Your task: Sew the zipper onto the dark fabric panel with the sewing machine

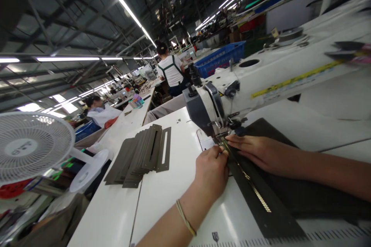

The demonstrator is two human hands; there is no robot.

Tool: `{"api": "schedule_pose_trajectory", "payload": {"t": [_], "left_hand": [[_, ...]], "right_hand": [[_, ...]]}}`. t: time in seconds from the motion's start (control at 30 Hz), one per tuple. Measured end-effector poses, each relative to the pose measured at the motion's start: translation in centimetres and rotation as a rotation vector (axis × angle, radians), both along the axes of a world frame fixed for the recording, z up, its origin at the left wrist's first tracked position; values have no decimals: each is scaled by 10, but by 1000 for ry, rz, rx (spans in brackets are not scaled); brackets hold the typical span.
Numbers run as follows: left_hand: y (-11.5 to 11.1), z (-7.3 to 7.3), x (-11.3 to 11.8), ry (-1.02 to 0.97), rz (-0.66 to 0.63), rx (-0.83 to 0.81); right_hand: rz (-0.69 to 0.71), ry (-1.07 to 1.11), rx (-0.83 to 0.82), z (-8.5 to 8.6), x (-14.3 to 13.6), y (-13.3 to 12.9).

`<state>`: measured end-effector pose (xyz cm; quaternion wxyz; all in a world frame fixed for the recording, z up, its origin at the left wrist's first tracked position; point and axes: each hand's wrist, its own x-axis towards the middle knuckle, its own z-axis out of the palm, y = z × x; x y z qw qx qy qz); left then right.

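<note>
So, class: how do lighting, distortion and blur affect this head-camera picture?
Head view: ceiling strip lights blow out to glare; the wide lens bends the sewing machine and table edges; distant workers blur, while the left hand and right hand at the zipper stay sharp.

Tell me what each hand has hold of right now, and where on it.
The left hand pinches the dark fabric strip with its zipper at the end nearest the needle; the right hand lies flat on the fabric beside it, pressing rather than gripping.
</note>
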<state>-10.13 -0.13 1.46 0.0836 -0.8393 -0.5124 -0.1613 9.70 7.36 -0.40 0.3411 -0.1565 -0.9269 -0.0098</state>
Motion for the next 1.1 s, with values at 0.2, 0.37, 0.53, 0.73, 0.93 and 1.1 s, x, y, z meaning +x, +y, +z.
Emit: {"api": "schedule_pose_trajectory", "payload": {"t": [0.2,0.37,0.53,0.73,0.93,1.1], "left_hand": [[-1,1,0,1,42,-47],[-4,0,-2,-42,38,-54],[-7,-2,-5,-44,6,-57],[-11,5,-4,-5,-40,-30],[-16,8,3,-33,-38,-13],[-28,-4,7,-8,-28,29]], "right_hand": [[-77,-48,86,-3,27,-63],[-169,-85,238,-20,29,-109],[-145,45,357,-12,7,-105],[-199,166,423,-37,-2,-99],[-160,127,423,-27,1,-103],[-146,180,348,-15,0,-107]]}}
